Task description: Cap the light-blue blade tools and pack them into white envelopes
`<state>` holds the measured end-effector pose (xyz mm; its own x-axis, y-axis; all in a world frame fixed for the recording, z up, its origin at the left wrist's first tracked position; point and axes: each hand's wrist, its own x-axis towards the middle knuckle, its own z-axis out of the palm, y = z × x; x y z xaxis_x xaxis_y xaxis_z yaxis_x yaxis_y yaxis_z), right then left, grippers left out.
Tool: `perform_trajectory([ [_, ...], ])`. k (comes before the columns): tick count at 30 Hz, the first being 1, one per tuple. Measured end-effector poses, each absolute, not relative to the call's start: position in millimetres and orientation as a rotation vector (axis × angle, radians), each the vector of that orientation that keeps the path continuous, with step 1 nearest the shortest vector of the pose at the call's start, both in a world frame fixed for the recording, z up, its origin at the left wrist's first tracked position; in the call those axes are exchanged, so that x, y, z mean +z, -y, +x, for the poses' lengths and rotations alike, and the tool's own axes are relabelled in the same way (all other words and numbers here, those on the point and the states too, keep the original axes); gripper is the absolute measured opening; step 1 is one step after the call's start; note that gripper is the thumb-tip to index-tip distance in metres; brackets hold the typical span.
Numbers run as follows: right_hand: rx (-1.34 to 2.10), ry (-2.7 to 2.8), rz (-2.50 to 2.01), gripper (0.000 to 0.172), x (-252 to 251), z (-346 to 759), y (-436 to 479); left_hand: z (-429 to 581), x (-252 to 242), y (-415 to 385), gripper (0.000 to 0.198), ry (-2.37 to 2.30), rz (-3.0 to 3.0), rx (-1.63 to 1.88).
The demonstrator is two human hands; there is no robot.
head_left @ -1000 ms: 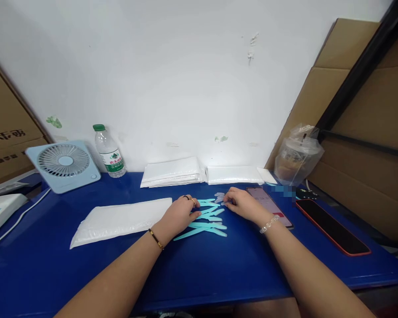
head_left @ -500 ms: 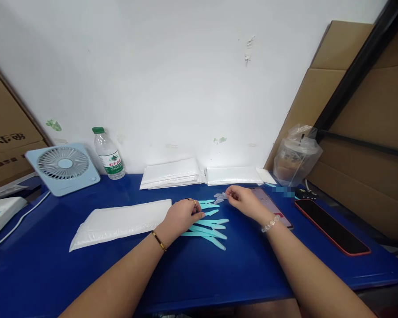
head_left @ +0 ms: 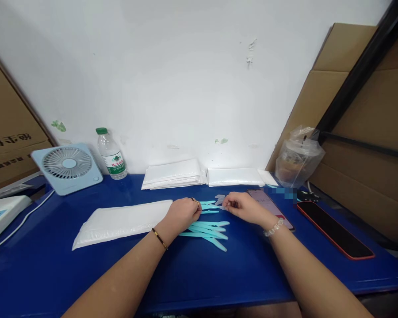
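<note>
My left hand point(head_left: 184, 212) is closed on the handle of a turquoise eyebrow razor point(head_left: 209, 206), whose blade end points right. Opposite it, my right hand point(head_left: 244, 206) pinches a small clear plastic cap point(head_left: 220, 207) at or close to that razor's tip; whether it is seated I cannot tell. A few loose clear caps point(head_left: 219, 198) lie just behind the fingers. Several more turquoise razors point(head_left: 210, 230) are fanned out on the blue table in front of my left hand, tips to the right, their handles partly hidden by it.
A white padded mailer point(head_left: 122, 221) lies left of my left hand. Stacked white mailers point(head_left: 172, 173) rest by the wall, near a water bottle point(head_left: 112, 157) and a blue fan point(head_left: 67, 168). To the right are a lit phone point(head_left: 268, 205), a red-edged phone point(head_left: 334, 229) and a bagged drink point(head_left: 293, 161).
My right hand has moved slightly towards me, away from the loose caps, bringing a cap to the razor's tip. My left hand has drawn in a little around the handle.
</note>
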<state>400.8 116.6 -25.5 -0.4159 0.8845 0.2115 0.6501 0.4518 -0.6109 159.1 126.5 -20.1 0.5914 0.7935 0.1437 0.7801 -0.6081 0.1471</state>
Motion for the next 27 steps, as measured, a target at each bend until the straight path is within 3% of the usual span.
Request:
perform_trajectory([
  [17,0.846,2.244,-1.177,0.013,-22,390,-108,156,-29,-124,0.024,-1.101,2.553,0.392],
  [23,0.415,2.208,-1.328,0.019,-34,400,-126,151,-28,-133,0.022,-1.283,2.610,0.480],
  [27,0.352,2.310,-1.327,0.014,-45,397,-135,151,-31,-140,0.014,-1.364,2.642,0.373],
])
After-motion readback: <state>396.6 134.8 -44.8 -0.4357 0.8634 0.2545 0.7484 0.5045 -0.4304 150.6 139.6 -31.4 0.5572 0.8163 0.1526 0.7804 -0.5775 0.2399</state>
